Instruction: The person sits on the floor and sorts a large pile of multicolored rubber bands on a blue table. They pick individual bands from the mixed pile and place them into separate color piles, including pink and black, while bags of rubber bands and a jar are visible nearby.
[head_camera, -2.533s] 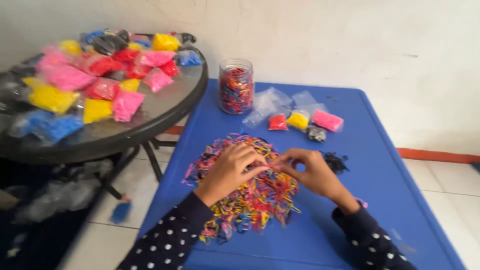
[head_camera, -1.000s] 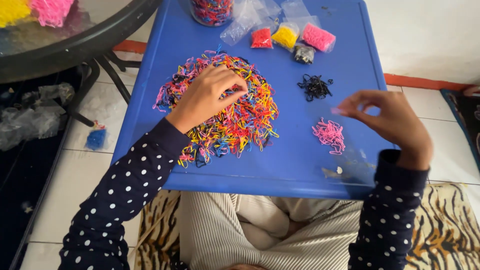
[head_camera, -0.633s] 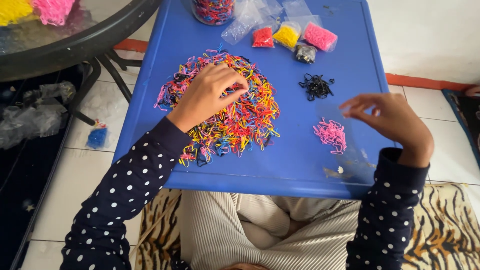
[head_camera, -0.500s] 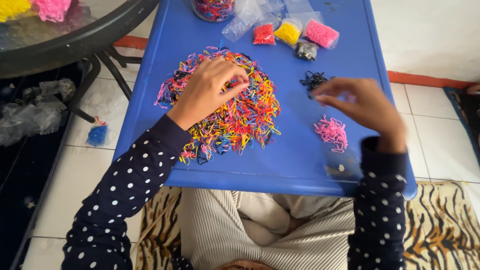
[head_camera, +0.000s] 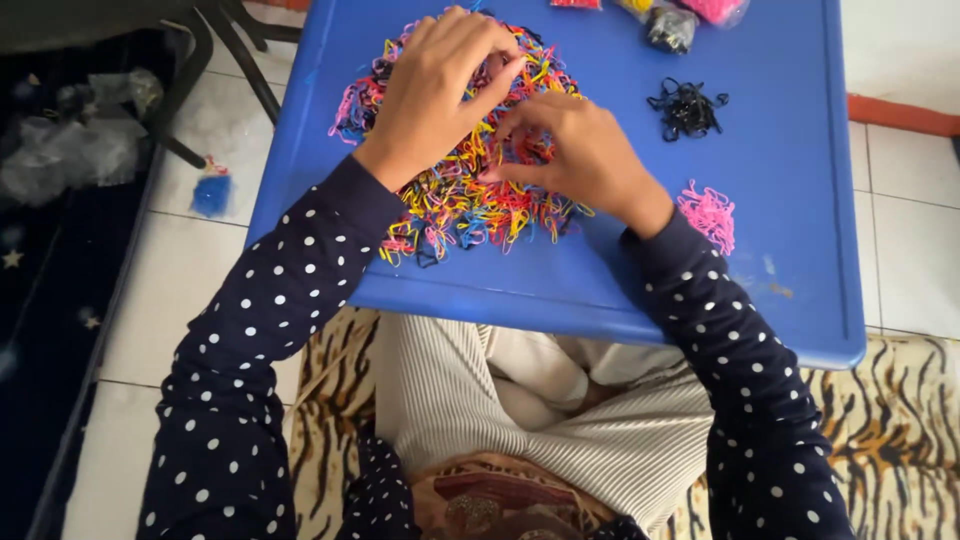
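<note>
A heap of small mixed-colour elastic bands (head_camera: 455, 200) lies on the blue table (head_camera: 790, 270). My left hand (head_camera: 435, 90) rests on the heap's upper part, fingers bent into the bands. My right hand (head_camera: 575, 150) is on the heap's right side, fingertips pinching among the bands next to my left hand. What either hand grips is hidden by the fingers. A small pile of black bands (head_camera: 687, 107) and a small pile of pink bands (head_camera: 710, 215) lie apart to the right.
Small bags of sorted bands, one dark (head_camera: 670, 25) and one pink (head_camera: 715, 10), sit at the table's far edge. A round table's dark legs (head_camera: 235, 50) and plastic bags (head_camera: 70, 150) stand at the left on tiled floor. A striped rug (head_camera: 890, 430) lies under me.
My right hand moved from above the pink pile leftward onto the mixed heap, beside my left hand. The view shifted down and closer.
</note>
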